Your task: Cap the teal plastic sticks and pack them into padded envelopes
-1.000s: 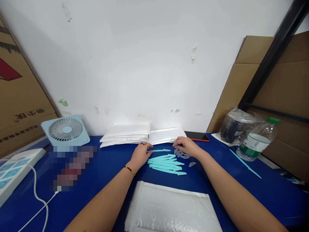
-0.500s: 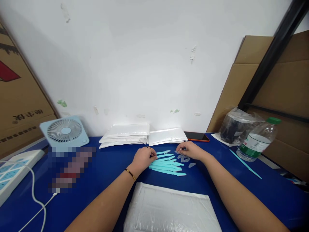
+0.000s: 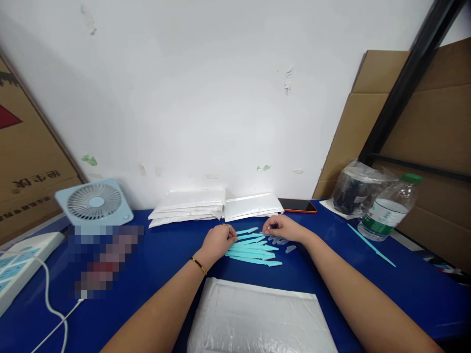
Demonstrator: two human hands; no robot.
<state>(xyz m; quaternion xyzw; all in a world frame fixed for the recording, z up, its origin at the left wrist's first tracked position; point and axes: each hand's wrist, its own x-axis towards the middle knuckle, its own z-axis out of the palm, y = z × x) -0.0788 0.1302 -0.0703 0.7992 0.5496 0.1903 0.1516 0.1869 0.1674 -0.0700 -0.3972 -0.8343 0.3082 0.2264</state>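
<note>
Several turquoise sticks (image 3: 253, 255) lie fanned out on the blue table. My left hand (image 3: 220, 240) pinches the left end of one of the upper sticks. At the right ends of the upper sticks, my right hand (image 3: 281, 228) is closed in a pinch on a small translucent cap (image 3: 263, 234), which touches or nearly touches a stick's tip. More translucent caps (image 3: 277, 240) lie just below the right hand, with one cap (image 3: 290, 249) a little apart. A single turquoise stick (image 3: 371, 245) lies farther right.
A padded envelope (image 3: 257, 318) lies in front, and stacked white envelopes (image 3: 187, 203) are by the wall. Around them are a phone (image 3: 298, 205), a bottle (image 3: 388, 211), a bagged dark item (image 3: 349, 193), a fan (image 3: 95, 203), a power strip (image 3: 25, 267) and cardboard (image 3: 29, 147).
My right hand has moved slightly left, with the cap now at the stick tips. My left hand keeps its pinch. The whole view has shifted slightly.
</note>
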